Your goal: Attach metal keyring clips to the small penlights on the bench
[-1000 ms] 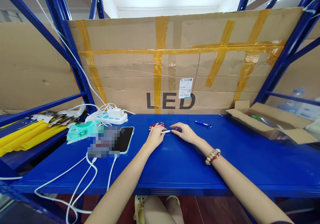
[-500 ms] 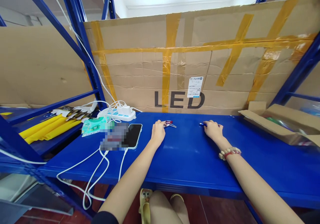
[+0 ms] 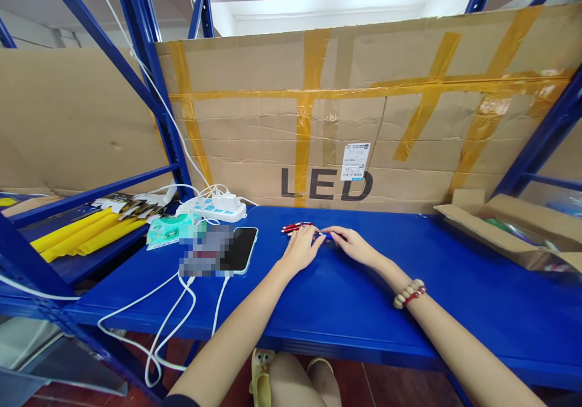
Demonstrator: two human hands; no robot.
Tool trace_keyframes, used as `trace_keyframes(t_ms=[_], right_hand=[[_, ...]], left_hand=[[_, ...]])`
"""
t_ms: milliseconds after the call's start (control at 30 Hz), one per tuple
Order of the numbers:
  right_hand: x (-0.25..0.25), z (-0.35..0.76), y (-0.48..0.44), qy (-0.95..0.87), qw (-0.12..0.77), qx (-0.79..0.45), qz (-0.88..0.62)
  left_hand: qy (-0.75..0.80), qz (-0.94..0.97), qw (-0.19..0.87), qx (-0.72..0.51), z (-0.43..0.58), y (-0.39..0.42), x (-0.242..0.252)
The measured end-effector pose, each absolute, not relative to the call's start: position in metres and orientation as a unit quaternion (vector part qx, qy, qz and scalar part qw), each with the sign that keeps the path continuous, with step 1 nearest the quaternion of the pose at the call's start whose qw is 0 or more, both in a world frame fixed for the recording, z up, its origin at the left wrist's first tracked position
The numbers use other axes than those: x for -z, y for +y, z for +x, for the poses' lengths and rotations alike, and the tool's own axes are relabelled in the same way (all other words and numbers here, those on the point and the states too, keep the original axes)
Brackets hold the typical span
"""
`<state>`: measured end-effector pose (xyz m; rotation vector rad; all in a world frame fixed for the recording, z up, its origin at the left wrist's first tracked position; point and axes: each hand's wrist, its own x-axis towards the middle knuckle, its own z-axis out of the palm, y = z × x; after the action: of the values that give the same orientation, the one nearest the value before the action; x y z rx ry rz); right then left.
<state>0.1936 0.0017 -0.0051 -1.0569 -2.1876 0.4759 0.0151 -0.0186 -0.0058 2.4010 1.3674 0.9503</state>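
Both of my hands meet over the middle of the blue tabletop (image 3: 364, 298). The right hand (image 3: 357, 246), with a beaded bracelet (image 3: 409, 293) at its wrist, pinches a slim blue pen (image 3: 327, 236). My left hand (image 3: 301, 249) has its thumb and fingertips closed at the pen's left end, partly covering it. Just beyond the left fingers, red pens (image 3: 293, 227) with shiny metal parts lie on the table; the fingers hide part of them, so their number is unclear.
To the left lie a phone (image 3: 240, 249), a blurred-out item (image 3: 207, 252), a green packet (image 3: 168, 231) and a white power strip (image 3: 227, 208) with cables. An open carton (image 3: 504, 237) stands right. A large cardboard sheet (image 3: 254, 146) closes the back; blue posts (image 3: 168, 134) frame the sides.
My right hand has moved left with the blue pen to meet the left hand. The left hand has shifted slightly right and nearer, leaving the red pens more exposed.
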Motion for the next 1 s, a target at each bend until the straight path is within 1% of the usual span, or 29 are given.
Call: trace_keyframes(t_ms=[133,300,467,633,767,900,1000], right_hand=[[-0.001,0.184,-0.008,-0.824,0.327,-0.228,-0.403],[-0.002,0.182,-0.013,-0.831,0.332,-0.202,-0.397],[-0.001,0.184,-0.011,-0.822,0.320,-0.184,-0.433],[-0.002,0.190,-0.007,-0.813,0.324,-0.154,-0.459],[-0.002,0.191,-0.007,-0.814,0.314,-0.137,-0.469],[-0.002,0.190,-0.008,-0.817,0.306,-0.142,-0.467],[-0.003,0.190,-0.008,-0.815,0.306,-0.144,-0.470]], left_hand=[[0.468,0.818,0.094,-0.320,0.015,-0.014,0.007],[0.480,0.801,0.090,-0.345,0.016,-0.010,0.007],[0.467,0.803,0.114,-0.352,0.017,-0.010,0.010],[0.498,0.717,0.185,-0.451,0.015,-0.007,0.008],[0.507,0.627,0.276,-0.524,0.014,-0.005,0.005],[0.497,0.570,0.356,-0.548,0.016,-0.006,0.003],[0.493,0.561,0.379,-0.546,0.017,-0.006,0.003]])
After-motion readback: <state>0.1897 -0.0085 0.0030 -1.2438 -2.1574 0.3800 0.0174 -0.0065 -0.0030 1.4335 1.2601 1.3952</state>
